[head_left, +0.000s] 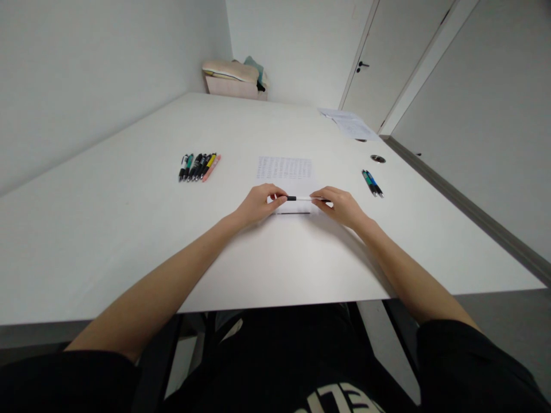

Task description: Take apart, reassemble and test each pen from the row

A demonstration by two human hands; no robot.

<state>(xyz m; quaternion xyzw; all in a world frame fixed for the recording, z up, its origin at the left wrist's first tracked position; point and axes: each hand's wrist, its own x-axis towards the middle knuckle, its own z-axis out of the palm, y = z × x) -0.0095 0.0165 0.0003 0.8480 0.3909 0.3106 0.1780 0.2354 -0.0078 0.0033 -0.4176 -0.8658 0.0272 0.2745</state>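
Level between my two hands is a white pen (302, 198) with a black grip. My left hand (263, 202) pinches its black end between thumb and fingers. At the other end, my right hand (338, 203) is closed on it in the same way. Beneath the pen lies a printed sheet of paper (288, 182) with rows of small text in its upper part. A dark line crosses the sheet near its lower edge; what it is I cannot make out. Fingertips hide both ends of the pen.
Several pens (198, 167) lie side by side on the white table (129, 241) to the left. Two pens, blue and green (372, 183), lie to the right near a round cable hole (377, 159). More papers (350, 124) rest at the far right edge.
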